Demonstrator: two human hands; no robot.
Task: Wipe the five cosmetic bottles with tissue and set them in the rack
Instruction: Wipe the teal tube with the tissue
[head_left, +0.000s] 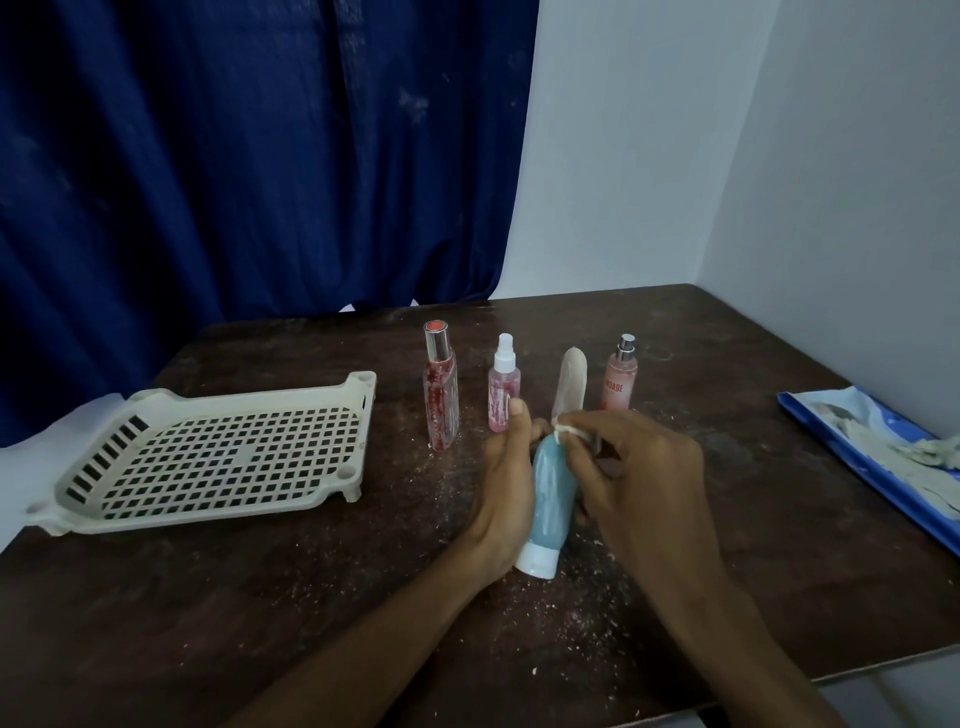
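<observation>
So the left hand (506, 478) is curled around the blue tube (553, 493), holding it tilted over the middle of the table (311, 597), white cap pointing to the near edge. The right hand (639, 483) pinches a small wad of tissue (563, 430) right against the tube's far tip. Just beyond, standing in a row left to right: tall red bottle (441, 395), pink spray bottle (503, 387), beige tube (571, 379), peach spray bottle (619, 379). The white rack (208, 452) sits well off to the left
</observation>
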